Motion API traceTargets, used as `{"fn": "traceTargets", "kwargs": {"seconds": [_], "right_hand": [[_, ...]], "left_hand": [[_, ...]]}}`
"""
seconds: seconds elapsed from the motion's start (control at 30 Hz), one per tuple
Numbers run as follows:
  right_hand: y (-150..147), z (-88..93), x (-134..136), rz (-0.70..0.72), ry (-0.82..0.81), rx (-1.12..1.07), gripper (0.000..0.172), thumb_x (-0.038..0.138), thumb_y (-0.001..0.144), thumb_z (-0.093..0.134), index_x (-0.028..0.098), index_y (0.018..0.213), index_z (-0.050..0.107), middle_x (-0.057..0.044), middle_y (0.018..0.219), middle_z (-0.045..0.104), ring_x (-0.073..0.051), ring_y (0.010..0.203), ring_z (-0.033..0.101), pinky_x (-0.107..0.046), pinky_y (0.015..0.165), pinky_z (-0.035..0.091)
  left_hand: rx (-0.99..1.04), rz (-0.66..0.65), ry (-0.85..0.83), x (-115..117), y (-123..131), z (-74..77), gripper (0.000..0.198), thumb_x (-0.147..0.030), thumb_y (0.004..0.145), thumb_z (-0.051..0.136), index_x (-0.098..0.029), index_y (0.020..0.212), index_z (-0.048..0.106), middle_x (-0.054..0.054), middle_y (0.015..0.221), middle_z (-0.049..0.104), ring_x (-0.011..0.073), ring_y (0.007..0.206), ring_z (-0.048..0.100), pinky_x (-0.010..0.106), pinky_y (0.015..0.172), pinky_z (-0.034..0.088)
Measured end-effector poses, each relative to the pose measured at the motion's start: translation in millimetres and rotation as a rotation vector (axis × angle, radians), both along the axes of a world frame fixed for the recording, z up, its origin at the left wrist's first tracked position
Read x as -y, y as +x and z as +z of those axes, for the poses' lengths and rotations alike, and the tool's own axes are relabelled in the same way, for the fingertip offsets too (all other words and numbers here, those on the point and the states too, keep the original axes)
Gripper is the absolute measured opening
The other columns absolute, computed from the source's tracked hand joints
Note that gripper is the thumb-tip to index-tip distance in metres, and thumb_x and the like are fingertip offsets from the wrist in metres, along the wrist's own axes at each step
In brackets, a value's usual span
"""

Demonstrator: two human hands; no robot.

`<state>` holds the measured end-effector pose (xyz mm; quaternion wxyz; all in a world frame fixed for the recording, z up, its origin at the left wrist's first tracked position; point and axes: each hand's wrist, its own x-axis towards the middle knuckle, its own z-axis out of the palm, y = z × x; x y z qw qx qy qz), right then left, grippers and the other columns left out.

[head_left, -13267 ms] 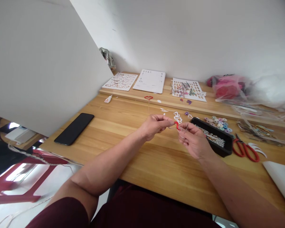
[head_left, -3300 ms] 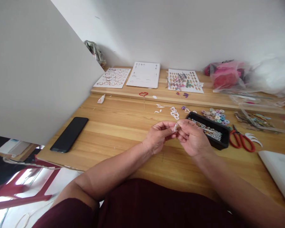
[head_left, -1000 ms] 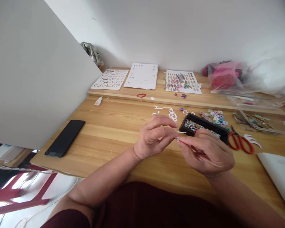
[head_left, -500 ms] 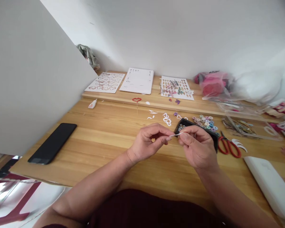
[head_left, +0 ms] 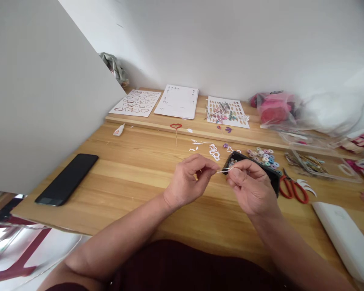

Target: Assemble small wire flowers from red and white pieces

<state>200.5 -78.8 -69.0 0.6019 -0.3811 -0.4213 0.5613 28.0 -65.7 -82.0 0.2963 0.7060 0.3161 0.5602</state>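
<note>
Between my two hands runs a thin white strip (head_left: 223, 170), which looks like a narrow loop or two fine strands. My left hand (head_left: 192, 178) pinches its left end between thumb and forefinger. At the other end my right hand (head_left: 250, 184) grips it between thumb and fingertips, the remaining fingers curled. Just behind my right hand lies a black tray (head_left: 273, 178) with small shiny beads (head_left: 232, 162) at its left end, partly hidden by the hand. White paper cutouts (head_left: 214, 151) lie on the table beyond my hands.
Red-handled pliers (head_left: 294, 190) lie right of the tray, near thread spools (head_left: 263, 155) and a clear plastic box (head_left: 324, 163). A white oblong case (head_left: 342, 238) is at right, a black phone (head_left: 68, 178) at left. A small glue bottle (head_left: 119, 129) and printed sheets (head_left: 176, 101) lie farther back.
The white strip now shows as two separated strands between my fingers, where it looked like one band before. Both hands stay nearly in place; the view has shifted slightly.
</note>
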Motion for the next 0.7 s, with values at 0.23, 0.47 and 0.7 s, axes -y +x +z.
{"fn": "traceTargets", "kwargs": {"seconds": [0.23,0.47,0.7], "right_hand": [[-3,-0.3,-1,-0.049,-0.045,-0.056,0.016,0.025,0.065,0.085,0.02,0.068,0.071,0.004,0.052,0.053,-0.006,0.045,0.041,-0.021,0.044,0.026],[-10,0.5,-1,-0.029,-0.127,-0.115,0.021,0.026,0.062,0.087,0.02,0.065,0.067,0.007,0.046,0.041,-0.005,0.043,0.034,-0.02,0.042,0.024],[-6,-5.4,-10,-0.036,-0.152,-0.126,0.02,0.024,0.062,0.086,0.019,0.066,0.068,0.009,0.044,0.036,-0.005,0.043,0.026,-0.021,0.042,0.022]], "left_hand": [[0.289,-0.133,-0.445,8,19,-10.1,0.014,-0.027,0.082,0.072,-0.014,0.079,0.066,0.001,0.067,0.062,0.0076,0.057,0.055,0.02,0.052,0.044],[0.45,-0.266,-0.762,16,31,-10.2,0.036,-0.043,0.071,0.081,-0.013,0.076,0.063,-0.001,0.058,0.06,0.0071,0.049,0.054,0.019,0.048,0.044],[0.364,-0.188,-0.704,10,24,-8.5,0.026,-0.035,0.075,0.076,-0.012,0.081,0.065,0.0,0.067,0.063,0.0059,0.053,0.055,0.017,0.048,0.043]]}}
